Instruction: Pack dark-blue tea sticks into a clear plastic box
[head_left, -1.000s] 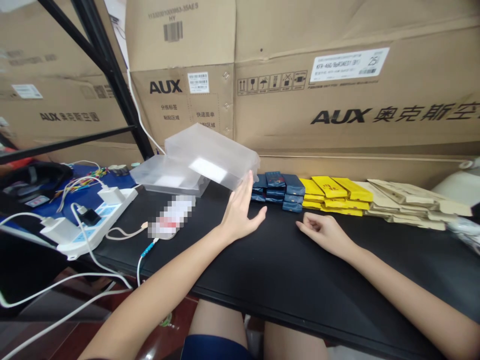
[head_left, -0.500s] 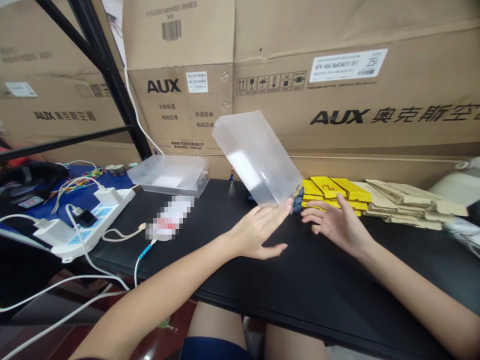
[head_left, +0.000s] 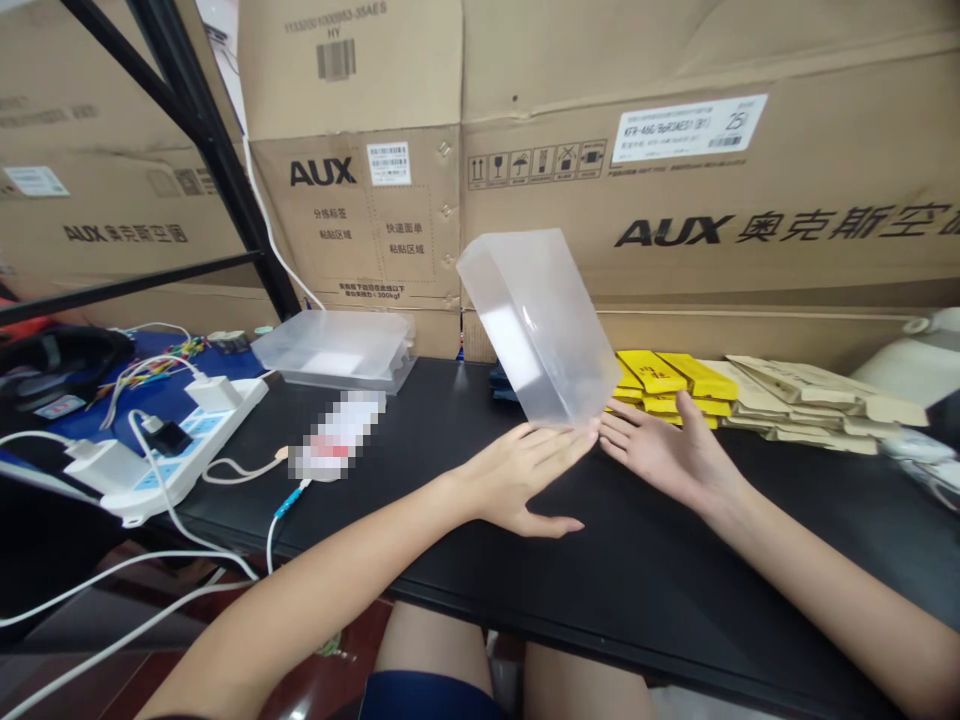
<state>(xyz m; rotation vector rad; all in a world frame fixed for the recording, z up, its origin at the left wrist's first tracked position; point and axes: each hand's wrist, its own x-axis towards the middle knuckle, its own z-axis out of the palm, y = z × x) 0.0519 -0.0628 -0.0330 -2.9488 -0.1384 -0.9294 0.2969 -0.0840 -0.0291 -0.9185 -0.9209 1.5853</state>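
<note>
A clear plastic box stands tilted on one end on the black table, leaning back towards the cardboard cartons. My left hand lies flat with its fingers stretched out, the fingertips touching the box's lower edge from the left. My right hand is palm up, its fingertips meeting the same lower edge from the right. Neither hand is closed around the box. Dark blue packets show partly behind the box.
A second clear tray sits at the back left. Stacks of yellow packets and beige packets line the back right. A white power strip with plugs and cables lies at left. Large cardboard cartons wall the back.
The clear box was lifted off the other tray, swung right and tipped up on end in front of the blue packets. Both hands have moved to its lower edge.
</note>
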